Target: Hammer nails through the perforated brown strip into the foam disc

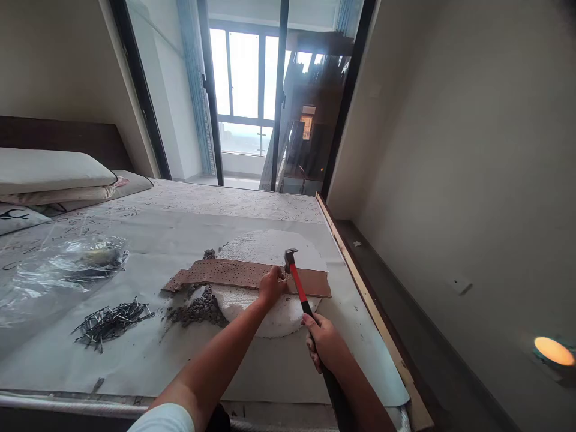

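Note:
My right hand (324, 343) is wrapped round the red-and-black handle of a hammer (297, 287), whose dark head hovers just above a long brown strip of board (234, 275) dotted with nail heads. My left hand (271, 284) is pinched at the strip's right part, right beside the hammer head; a nail between the fingers is too small to make out. The strip lies across a round white foam disc (270, 246) on a bed covered with grey paper (148, 354).
A pile of loose nails (111, 322) lies at the left. Dark crumbly debris (198, 309) sits by the foam disc. A crumpled clear plastic bag (67, 264) and pillows (49, 171) are at the far left. A wooden bed edge (360, 282) runs along the right, by the wall.

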`<act>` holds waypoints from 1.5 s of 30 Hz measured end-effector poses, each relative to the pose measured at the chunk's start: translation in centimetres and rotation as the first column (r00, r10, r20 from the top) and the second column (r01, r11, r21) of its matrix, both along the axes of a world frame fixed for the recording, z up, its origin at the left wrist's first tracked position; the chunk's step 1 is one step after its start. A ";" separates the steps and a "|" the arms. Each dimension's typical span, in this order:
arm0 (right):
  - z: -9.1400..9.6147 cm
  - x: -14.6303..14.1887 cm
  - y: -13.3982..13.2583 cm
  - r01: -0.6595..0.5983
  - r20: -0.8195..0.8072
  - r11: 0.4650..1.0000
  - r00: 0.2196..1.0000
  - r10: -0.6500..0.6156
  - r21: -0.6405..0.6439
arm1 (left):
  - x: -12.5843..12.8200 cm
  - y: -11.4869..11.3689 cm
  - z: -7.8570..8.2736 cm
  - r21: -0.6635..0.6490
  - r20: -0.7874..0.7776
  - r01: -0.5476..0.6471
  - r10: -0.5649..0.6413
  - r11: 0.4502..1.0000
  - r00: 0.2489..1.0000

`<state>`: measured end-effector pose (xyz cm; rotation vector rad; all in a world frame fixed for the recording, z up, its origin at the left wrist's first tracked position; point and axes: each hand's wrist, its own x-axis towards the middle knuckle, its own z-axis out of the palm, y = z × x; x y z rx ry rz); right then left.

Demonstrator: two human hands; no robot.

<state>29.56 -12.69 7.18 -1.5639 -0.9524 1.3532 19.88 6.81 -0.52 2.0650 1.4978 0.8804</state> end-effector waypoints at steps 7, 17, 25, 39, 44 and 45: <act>0.3 -0.2 -0.4 -0.013 -0.019 0.998 1.000 0.015 0.066 | 0.0 0.3 -0.3 0.028 0.017 0.028 -0.028 0.999 0.999; 0.1 -0.8 -0.5 -0.014 -0.030 0.997 0.999 0.016 0.074 | 0.0 0.3 -0.5 0.038 0.064 0.047 -0.049 0.998 0.997; 0.3 -0.6 -0.6 0.026 -0.021 0.997 0.999 -0.024 0.069 | -0.3 0.4 -0.9 0.058 0.169 0.074 -0.083 0.996 0.982; -0.5 -1.8 -0.5 0.009 -0.082 0.996 0.997 -0.002 0.084 | -0.8 0.9 -0.6 0.052 0.539 -0.082 0.041 0.995 0.841; -2.2 -1.3 0.3 0.024 -0.053 1.000 0.998 -0.023 0.020 | -1.2 0.9 -0.2 -0.038 0.540 -0.108 0.111 0.993 0.834; -2.9 -1.3 0.6 0.032 -0.035 0.999 0.999 -0.033 -0.033 | -1.3 0.9 -0.2 -0.048 0.535 -0.111 0.119 0.993 0.837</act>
